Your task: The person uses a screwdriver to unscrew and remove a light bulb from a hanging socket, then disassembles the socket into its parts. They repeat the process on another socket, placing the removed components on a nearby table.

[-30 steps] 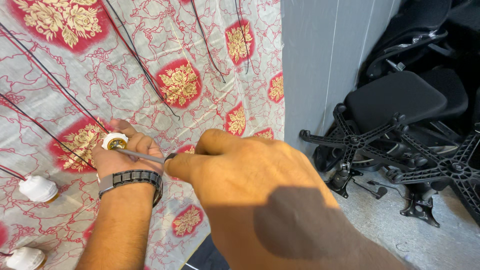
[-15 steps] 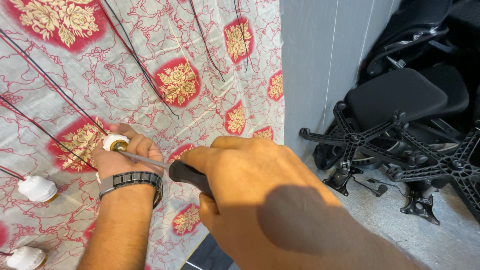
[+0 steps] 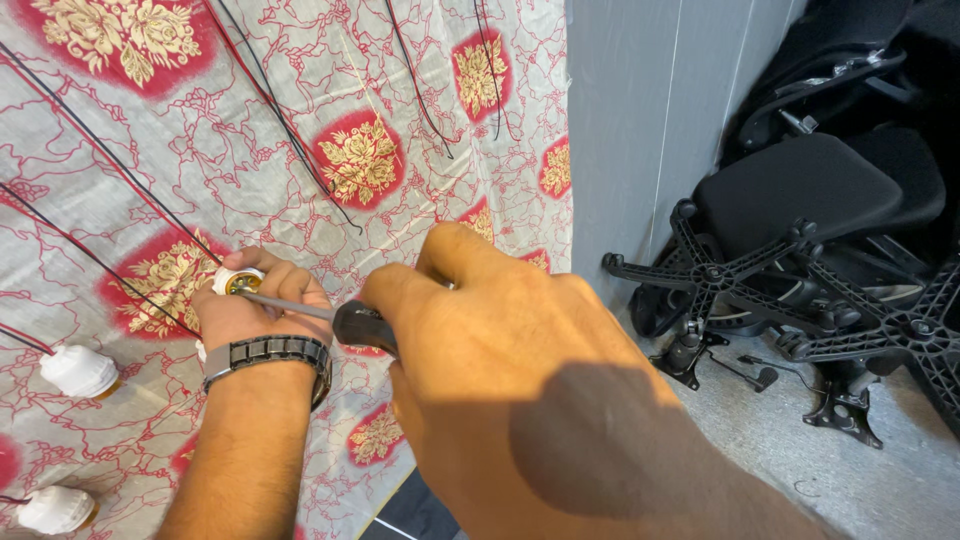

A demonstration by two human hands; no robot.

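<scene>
Head view: left hand (image 3: 255, 305) cups the white lamp holder (image 3: 238, 281) (brittle plastic, I'd judge; hold its body), right hand (image 3: 500, 360) grips the screwdriver (image 3: 335, 318) handle

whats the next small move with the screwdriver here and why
Probably a slow turn of the screwdriver by the right hand, keeping the shaft straight. Its tip already sits inside the open end of the white lamp holder, which the left hand grips against the patterned cloth, so the holder looks steadied for turning a screw.
</scene>
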